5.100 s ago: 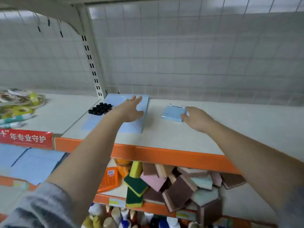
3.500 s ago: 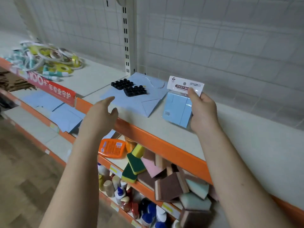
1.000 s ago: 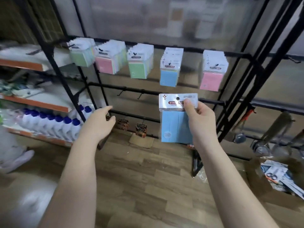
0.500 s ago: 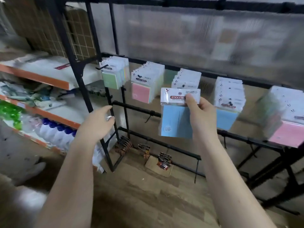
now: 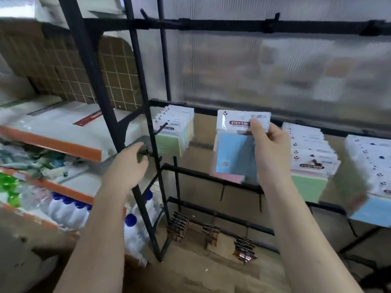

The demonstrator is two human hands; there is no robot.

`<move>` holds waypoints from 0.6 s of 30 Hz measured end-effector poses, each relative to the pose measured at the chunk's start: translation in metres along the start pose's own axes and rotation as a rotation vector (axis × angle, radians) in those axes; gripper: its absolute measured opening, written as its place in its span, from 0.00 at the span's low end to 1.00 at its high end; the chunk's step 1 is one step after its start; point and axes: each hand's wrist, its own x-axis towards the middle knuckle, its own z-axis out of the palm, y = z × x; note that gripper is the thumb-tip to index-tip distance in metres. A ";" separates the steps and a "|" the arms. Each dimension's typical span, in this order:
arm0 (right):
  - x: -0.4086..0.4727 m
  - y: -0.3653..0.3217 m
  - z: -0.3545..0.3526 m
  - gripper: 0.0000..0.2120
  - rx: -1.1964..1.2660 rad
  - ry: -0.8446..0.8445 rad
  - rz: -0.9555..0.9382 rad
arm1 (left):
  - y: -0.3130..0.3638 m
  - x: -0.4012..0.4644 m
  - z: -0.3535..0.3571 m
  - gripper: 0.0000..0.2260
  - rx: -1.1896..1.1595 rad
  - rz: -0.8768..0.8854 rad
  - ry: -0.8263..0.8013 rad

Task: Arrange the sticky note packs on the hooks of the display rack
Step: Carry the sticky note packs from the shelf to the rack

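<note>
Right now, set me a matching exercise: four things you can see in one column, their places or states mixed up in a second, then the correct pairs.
Things
1. blue sticky note pack
2. left hand
3. green-fronted stack of packs
4. blue-capped bottles

Places or states
A. standing on a lower shelf at left
B. pinched at its header by the right hand
C. hanging on the leftmost hook
D. holding nothing, near the rack post

Pairs: 1-B, 2-D, 3-C, 4-A
</note>
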 end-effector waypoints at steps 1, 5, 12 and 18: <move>-0.001 0.002 0.011 0.13 0.012 0.027 -0.001 | -0.004 0.010 0.002 0.22 0.006 0.026 -0.027; -0.014 0.008 0.057 0.12 0.054 0.146 0.016 | -0.026 0.050 0.002 0.23 0.054 0.153 -0.186; -0.046 0.001 0.118 0.20 0.018 0.300 -0.043 | -0.058 0.093 -0.019 0.24 0.065 0.292 -0.318; -0.044 -0.037 0.149 0.13 -0.076 0.283 -0.204 | -0.060 0.107 -0.016 0.26 -0.218 0.272 -0.395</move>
